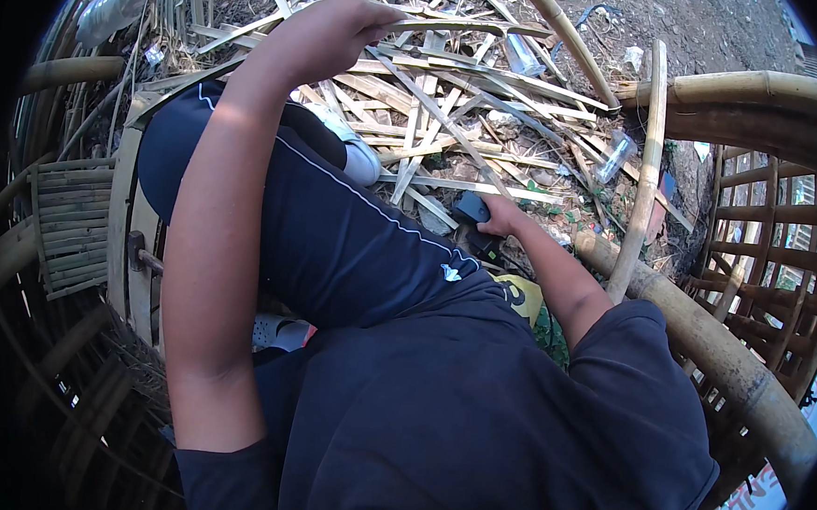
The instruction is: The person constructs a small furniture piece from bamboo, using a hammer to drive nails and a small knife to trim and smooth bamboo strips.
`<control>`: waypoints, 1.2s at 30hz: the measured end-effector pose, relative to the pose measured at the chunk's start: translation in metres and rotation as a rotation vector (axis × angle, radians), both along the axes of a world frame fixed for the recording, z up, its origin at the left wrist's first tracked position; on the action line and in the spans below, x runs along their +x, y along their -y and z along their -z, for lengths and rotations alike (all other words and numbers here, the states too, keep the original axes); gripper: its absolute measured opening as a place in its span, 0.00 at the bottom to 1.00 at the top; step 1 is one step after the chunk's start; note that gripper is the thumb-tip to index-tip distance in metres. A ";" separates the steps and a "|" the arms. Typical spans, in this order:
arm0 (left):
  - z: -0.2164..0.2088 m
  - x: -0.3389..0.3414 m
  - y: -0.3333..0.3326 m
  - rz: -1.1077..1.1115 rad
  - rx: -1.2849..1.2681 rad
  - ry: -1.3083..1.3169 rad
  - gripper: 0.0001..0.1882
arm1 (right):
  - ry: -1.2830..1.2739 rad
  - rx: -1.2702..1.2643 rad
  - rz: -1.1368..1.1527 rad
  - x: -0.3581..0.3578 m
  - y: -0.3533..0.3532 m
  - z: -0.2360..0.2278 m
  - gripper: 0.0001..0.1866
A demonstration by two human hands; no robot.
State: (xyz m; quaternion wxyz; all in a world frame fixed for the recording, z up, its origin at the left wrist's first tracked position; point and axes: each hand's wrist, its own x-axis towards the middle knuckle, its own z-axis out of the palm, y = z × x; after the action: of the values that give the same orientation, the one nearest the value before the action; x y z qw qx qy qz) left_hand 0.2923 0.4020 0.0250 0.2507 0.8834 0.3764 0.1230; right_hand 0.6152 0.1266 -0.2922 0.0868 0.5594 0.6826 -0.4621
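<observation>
My left hand [344, 29] is raised at the upper middle, its fingers closed around one end of a bamboo strip [469, 26]. The strip runs off to the right, above the scattered pieces. Lower and to the right, my right hand [502, 216] reaches down beside my thigh. Its fingers are wrapped on a dark, boxy object [471, 207] whose kind I cannot make out. Just below that hand lies something black [487, 249], partly hidden. Many split bamboo strips [426, 116] lie crisscrossed on the ground in front of me.
A thick bamboo pole [702, 352] slants past my right side, with a thinner upright pole [652, 167] crossing it. A bamboo lattice [774, 249] stands at the right. A clear plastic cup [616, 156] lies among the strips. At the left is a small slatted bamboo panel [72, 220].
</observation>
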 end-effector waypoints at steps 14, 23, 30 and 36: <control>-0.003 -0.002 0.003 -0.031 -0.053 -0.028 0.16 | 0.014 0.167 0.091 0.000 0.024 -0.010 0.32; -0.006 0.008 0.003 0.001 -0.023 -0.022 0.15 | 0.000 0.102 -0.056 0.010 0.011 -0.012 0.29; -0.005 0.015 0.001 0.071 -0.068 -0.076 0.18 | 0.321 -0.152 0.760 0.050 0.017 -0.004 0.15; -0.007 0.011 0.003 0.062 -0.087 -0.098 0.19 | -0.447 -0.406 1.610 0.052 0.011 -0.001 0.19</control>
State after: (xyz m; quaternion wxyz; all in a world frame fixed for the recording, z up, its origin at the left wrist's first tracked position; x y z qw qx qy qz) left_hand 0.3033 0.3991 0.0320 0.2739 0.8877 0.3658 0.0553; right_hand 0.6668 0.1152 -0.2916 -0.3056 0.7427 -0.0170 -0.5956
